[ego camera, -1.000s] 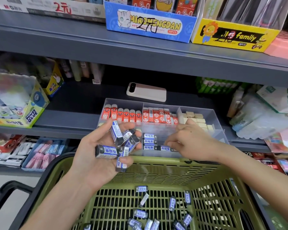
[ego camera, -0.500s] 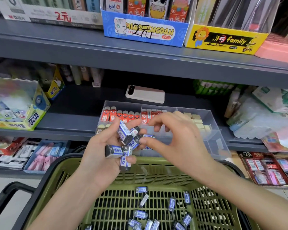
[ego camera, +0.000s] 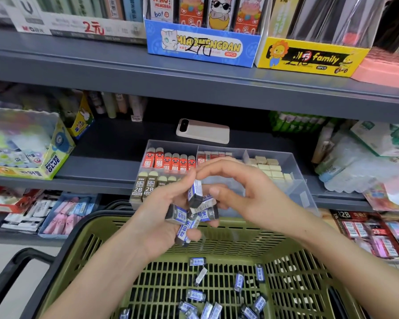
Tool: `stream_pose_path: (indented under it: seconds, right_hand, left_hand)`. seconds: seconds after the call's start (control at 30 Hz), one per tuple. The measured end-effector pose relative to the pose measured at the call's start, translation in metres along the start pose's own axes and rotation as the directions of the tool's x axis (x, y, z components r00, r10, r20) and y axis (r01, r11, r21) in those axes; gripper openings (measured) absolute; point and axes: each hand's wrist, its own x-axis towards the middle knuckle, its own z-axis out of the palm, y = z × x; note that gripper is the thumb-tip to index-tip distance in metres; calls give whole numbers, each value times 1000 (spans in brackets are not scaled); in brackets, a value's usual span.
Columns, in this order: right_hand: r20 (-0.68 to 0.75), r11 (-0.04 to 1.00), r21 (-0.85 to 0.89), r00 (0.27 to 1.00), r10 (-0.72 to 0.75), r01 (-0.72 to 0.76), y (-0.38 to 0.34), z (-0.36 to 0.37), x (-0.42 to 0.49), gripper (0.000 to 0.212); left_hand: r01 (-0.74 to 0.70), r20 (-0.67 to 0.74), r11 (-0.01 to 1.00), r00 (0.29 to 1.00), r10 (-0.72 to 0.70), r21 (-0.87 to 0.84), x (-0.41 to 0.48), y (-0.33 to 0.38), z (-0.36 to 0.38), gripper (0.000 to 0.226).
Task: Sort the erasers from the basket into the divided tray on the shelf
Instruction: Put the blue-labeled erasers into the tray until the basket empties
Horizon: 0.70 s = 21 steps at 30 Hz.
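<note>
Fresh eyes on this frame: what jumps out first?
Dead centre, the left hand holds a fistful of blue-and-white erasers above the green basket and its far rim, with the right hand pinching the topmost one. Just behind them sits the clear divided tray on the shelf, its back-left compartment lined with red erasers. More loose erasers lie scattered on the basket floor below.

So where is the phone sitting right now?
In the head view, the phone lies flat on the middle shelf, about centre frame, just behind the back wall of the clear divided tray.
</note>
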Motion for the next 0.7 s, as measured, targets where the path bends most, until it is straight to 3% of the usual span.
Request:
stream_pose_path:
  seconds: [0.1,0.27,0.37,0.43,0.53,0.6,0.7]
  right_hand:
    - [-21,977,204,997,70,-65,4,2,-2,17]
    - [-126,966,255,989,79,-45,5,-8,-3,20]
    - [-250,957,267,950,185,-116,15,-28,-5,17]
    - [-343,964,49,902,263,-262,28,-38,-8,16]
    - [-414,800,-392,864,287,-454,47,-36,-9,13]
    - [-412,694,-553,876,252,-460,54,-26,-8,14]
    - [-389,617,-684,910,145,-390,61,-11,-1,22]
  left_hand:
    - [48,51,999,998,-48,-2,0,-2,3,43]
    - [74,108,997,991,-74,-1,5,-1,8,44]
    - [68,113,998,991,-66,-16,5,1,0,46]
    - [50,92,998,995,-47,-35,3,1,-7,44]
    - [10,38,998,999,-7,-56,0,-2,-15,38]
    - [-4,11,998,1000,5,-68,0,-4,-18,37]
    - [-12,-17,997,1000,10,-73,0,-6,-22,38]
